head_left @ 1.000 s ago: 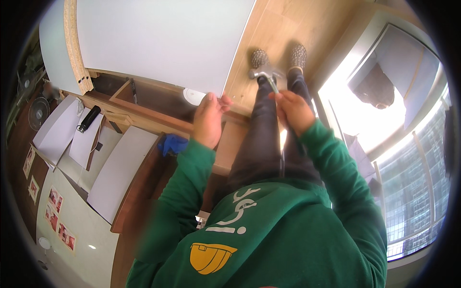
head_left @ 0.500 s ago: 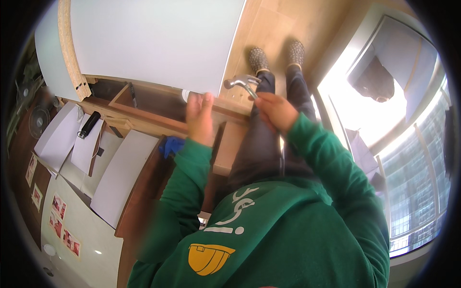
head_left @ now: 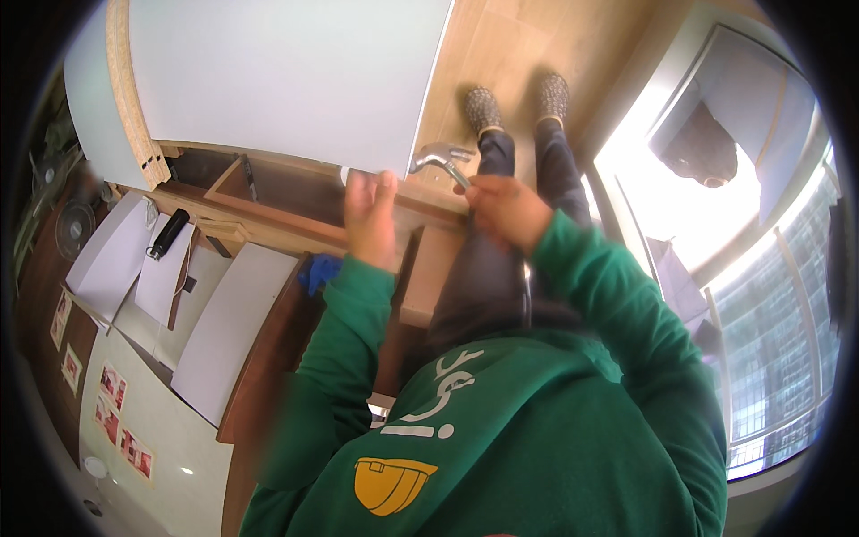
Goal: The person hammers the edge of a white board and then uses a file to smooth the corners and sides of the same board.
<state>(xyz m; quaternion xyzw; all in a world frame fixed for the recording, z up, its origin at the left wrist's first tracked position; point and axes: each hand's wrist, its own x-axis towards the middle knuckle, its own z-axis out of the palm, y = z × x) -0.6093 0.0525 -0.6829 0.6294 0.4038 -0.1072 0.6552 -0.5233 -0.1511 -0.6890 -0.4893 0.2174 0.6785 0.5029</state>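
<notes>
My right hand point(head_left: 506, 208) is closed around the handle of a metal claw hammer point(head_left: 437, 157), whose head sits just off the corner of a large white panel point(head_left: 286, 80). My left hand point(head_left: 371, 217) grips the near edge of that panel, fingers pressed together on it. A small white cylinder point(head_left: 344, 174) sticks out beside my left fingertips. Under the panel lies a brown wooden cabinet frame point(head_left: 268, 192) with open compartments. My green sleeves come up from the lower edge, and my legs and shoes point(head_left: 517, 100) stand on the wood floor past the hammer.
Loose white boards point(head_left: 224, 331) and a black tool point(head_left: 168, 234) lie at the left on the floor. A blue object point(head_left: 318, 271) sits by the frame. A raw chipboard edge point(head_left: 125, 80) runs along the panel's left side. Bright windows point(head_left: 769, 295) fill the right.
My right hand has brought the hammer left toward the panel's corner, and its head now shows clearly. My left hand has slid left along the panel's edge.
</notes>
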